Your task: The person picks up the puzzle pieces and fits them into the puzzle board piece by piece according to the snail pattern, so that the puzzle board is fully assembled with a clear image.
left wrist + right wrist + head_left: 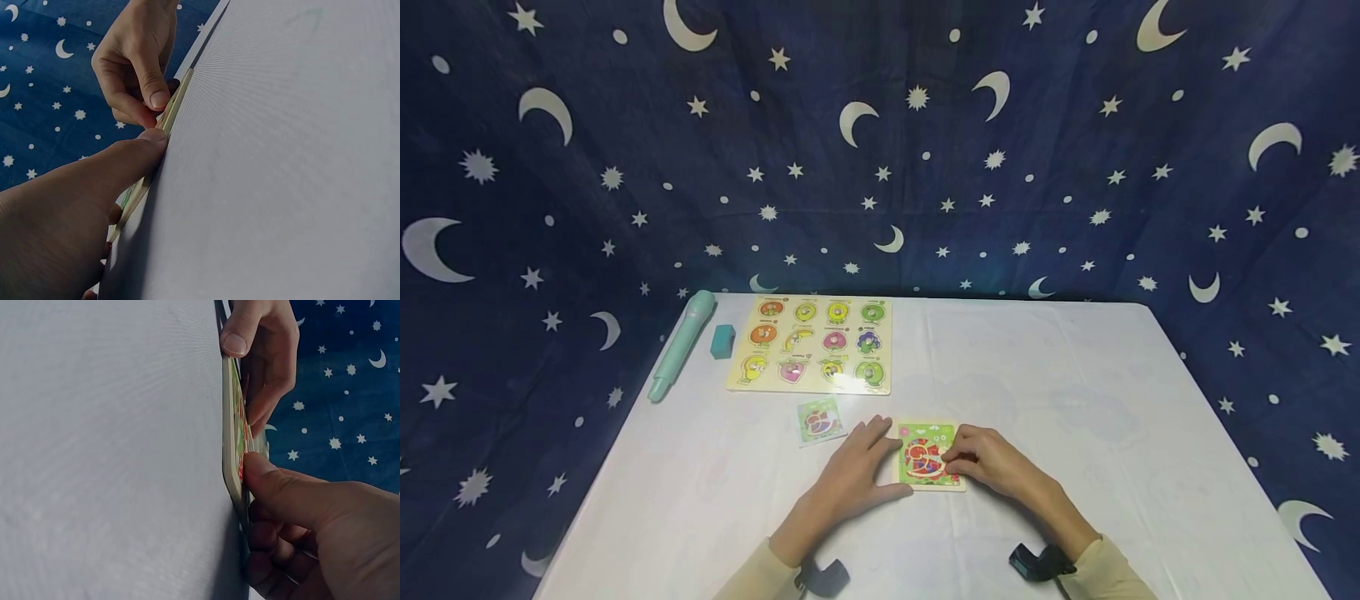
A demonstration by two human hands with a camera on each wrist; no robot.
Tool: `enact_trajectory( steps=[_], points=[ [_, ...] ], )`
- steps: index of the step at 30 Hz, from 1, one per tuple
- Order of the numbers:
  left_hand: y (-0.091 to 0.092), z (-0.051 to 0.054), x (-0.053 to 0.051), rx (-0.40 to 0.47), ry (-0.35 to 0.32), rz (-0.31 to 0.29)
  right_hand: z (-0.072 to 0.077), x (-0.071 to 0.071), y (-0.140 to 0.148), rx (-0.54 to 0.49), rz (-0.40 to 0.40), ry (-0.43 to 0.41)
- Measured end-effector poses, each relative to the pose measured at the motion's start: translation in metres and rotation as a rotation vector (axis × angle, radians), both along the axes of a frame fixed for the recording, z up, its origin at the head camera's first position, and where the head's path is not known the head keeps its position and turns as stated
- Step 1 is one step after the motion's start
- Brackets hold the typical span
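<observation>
A small square jigsaw puzzle board (917, 479) with a red and green picture lies on the table, flat in the head view. My left hand (859, 468) holds it at its left side, the thumb on the near edge and the fingers along the left edge. Over the right part of the picture is my right hand (1000, 462), thumb and index finger brought together at the surface. They pinch a puzzle piece that the fingertips mostly hide. Both wrist views show the board (227, 425) edge-on, with the right thumb and fingers (265, 478) close against its face.
A picture card (820, 420) lies left of the board. Behind it is a larger wooden board (812, 385) with several fruit pieces. A teal block (722, 342) and a mint-green stick-shaped thing (681, 346) lie at the left. A starry cloth (917, 167) hangs behind the white table (1075, 375).
</observation>
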State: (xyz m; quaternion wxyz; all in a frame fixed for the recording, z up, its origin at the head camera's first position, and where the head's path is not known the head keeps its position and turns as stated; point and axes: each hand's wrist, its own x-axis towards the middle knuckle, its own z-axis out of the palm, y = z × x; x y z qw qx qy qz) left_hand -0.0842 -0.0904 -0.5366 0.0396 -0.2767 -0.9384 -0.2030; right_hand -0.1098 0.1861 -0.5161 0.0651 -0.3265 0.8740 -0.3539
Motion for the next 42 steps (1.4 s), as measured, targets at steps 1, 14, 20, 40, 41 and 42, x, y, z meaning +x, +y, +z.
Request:
enact_trajectory(
  steps=[1,14,20,40,41,42],
  points=[
    [-0.0002,-0.0003,0.0001,0.002,0.0,-0.001,-0.0004,0.0002,-0.0002,0.009,-0.005,0.001],
    [-0.0004,-0.0015,0.0005,0.002,0.014,0.001,-0.0005,0.0021,-0.0001,0.012,0.029,0.07],
    [0.0,-0.0016,0.0027,0.006,-0.001,-0.001,0.0011,0.0036,-0.0003,0.085,0.011,-0.007],
    [-0.0002,-0.0019,0.0002,-0.001,-0.015,0.007,-0.0002,0.0013,-0.0028,0.097,-0.042,0.052],
    [-0.0002,-0.0021,0.0001,-0.001,-0.013,0.006,-0.0008,0.0009,-0.003,0.096,-0.049,0.043],
    [-0.0002,-0.0024,0.0,-0.001,-0.012,0.005,-0.0014,0.0006,-0.0032,0.092,-0.054,0.039]
  ],
)
